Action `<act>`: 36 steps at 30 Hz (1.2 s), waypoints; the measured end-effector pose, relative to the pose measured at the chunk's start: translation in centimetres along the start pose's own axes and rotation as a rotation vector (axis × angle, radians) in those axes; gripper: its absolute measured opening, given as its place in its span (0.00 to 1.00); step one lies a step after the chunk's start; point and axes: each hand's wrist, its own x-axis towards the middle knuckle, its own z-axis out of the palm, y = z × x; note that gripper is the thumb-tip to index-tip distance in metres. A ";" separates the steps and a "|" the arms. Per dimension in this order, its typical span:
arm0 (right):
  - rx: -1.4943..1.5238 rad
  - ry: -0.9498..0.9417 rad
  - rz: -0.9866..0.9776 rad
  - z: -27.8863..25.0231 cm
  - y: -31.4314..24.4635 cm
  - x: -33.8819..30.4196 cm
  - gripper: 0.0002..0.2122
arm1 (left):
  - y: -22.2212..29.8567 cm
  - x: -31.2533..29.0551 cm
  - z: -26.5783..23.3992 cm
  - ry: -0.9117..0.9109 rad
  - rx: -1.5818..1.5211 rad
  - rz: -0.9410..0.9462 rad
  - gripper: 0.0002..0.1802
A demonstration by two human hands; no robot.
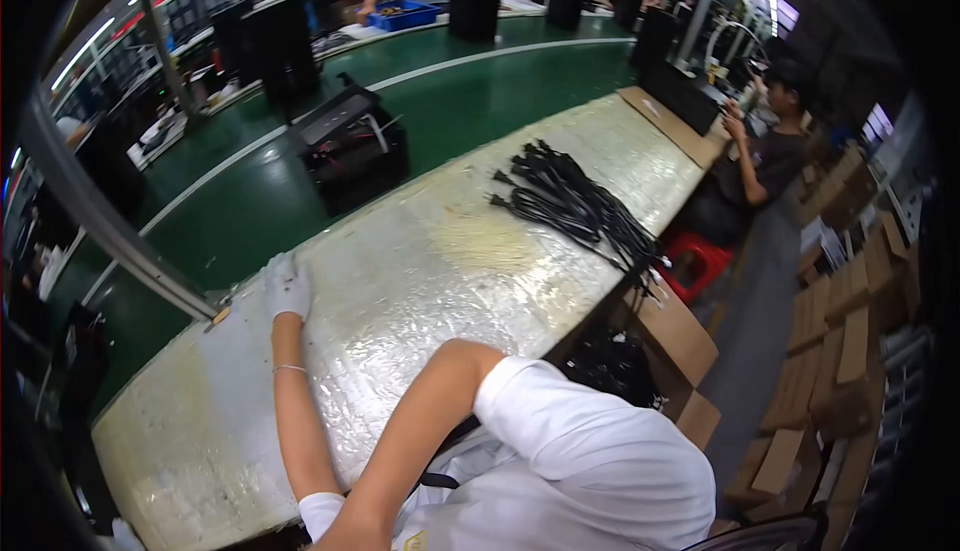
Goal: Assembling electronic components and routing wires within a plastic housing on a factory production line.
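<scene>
My left hand [288,289], in a whitish glove, lies with its fingers stretched out at the far edge of the plastic-covered workbench [400,301]. Nothing shows in its grasp. My right arm bends at the elbow over the bench's near side, and its forearm runs down out of the picture, so the right hand is not seen. Beyond the bench, on the green line surface [480,101], stands an open black computer case [352,141] with loose wires. A bundle of black power cords [580,201] lies on the right part of the bench.
A metal post [110,221] rises at the bench's far left edge. To the right are a red stool [695,263], a seated co-worker [765,151], a flat cardboard sheet [665,129] and stacked cartons [840,361]. A black plastic bag [610,366] sits below the near edge.
</scene>
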 end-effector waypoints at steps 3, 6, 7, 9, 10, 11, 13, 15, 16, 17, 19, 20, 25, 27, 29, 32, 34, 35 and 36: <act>-0.091 0.114 -0.054 -0.3 3.3 1.6 0.15 | 0.4 -0.1 -0.6 -0.004 -0.003 -0.038 0.24; -0.166 0.211 -0.104 -1.1 3.6 1.9 0.15 | 1.0 -0.2 -1.1 -0.025 0.017 -0.057 0.25; -0.185 0.240 -0.120 -1.3 3.7 1.9 0.15 | 0.9 -0.2 -1.2 -0.031 0.011 -0.051 0.25; -0.219 0.294 -0.152 -1.6 3.9 2.1 0.15 | 0.9 -0.3 -1.4 0.013 -0.014 -0.072 0.25; -0.234 0.320 -0.168 -1.7 4.2 2.4 0.15 | 0.9 -0.5 -1.6 0.015 -0.017 -0.068 0.26; -0.248 0.344 -0.184 -1.8 4.4 2.5 0.15 | 1.0 -0.8 -1.7 0.008 -0.020 -0.067 0.26; -0.284 0.390 -0.220 -2.3 4.4 2.5 0.14 | 1.1 -1.0 -1.4 0.026 -0.001 -0.046 0.25; -0.319 0.431 -0.252 -2.8 4.5 2.6 0.14 | 1.0 -1.3 -1.0 0.031 0.006 -0.034 0.25; -0.337 0.450 -0.266 -3.1 4.6 2.8 0.14 | 0.8 -1.4 -0.8 0.038 0.014 -0.024 0.25; -0.356 0.470 -0.280 -3.5 4.7 3.1 0.14 | 0.6 -1.4 -0.7 0.037 0.010 -0.024 0.25; -0.396 0.526 -0.310 -4.2 5.0 3.1 0.14 | 0.9 -1.6 -1.0 0.035 0.009 -0.021 0.25; -0.416 0.556 -0.325 -4.6 5.1 2.9 0.14 | 1.2 -1.8 -1.1 0.039 -0.006 -0.015 0.25; -0.515 0.662 -0.396 -6.9 5.1 3.1 0.14 | 0.8 -1.4 -0.4 0.046 -0.011 0.001 0.26; -0.549 0.700 -0.423 -7.9 5.3 3.5 0.13 | 0.9 -1.4 -0.3 0.039 -0.014 -0.002 0.26; -0.567 0.726 -0.447 -8.8 5.7 3.9 0.13 | 0.4 -1.6 -0.3 0.046 -0.001 -0.019 0.25; -0.521 0.712 -0.466 -8.2 8.4 7.0 0.13 | -1.2 -1.8 -1.4 0.167 -0.180 0.080 0.22; -0.483 0.695 -0.474 -7.5 9.5 8.6 0.13 | 1.1 -1.7 -4.2 0.286 -0.317 0.183 0.22; -0.469 0.687 -0.482 -7.7 10.5 9.6 0.13 | 3.0 -2.2 -6.0 0.345 -0.356 0.234 0.22; -0.456 0.690 -0.487 -7.5 11.0 9.8 0.13 | 5.3 -3.8 -8.5 0.352 -0.373 0.243 0.22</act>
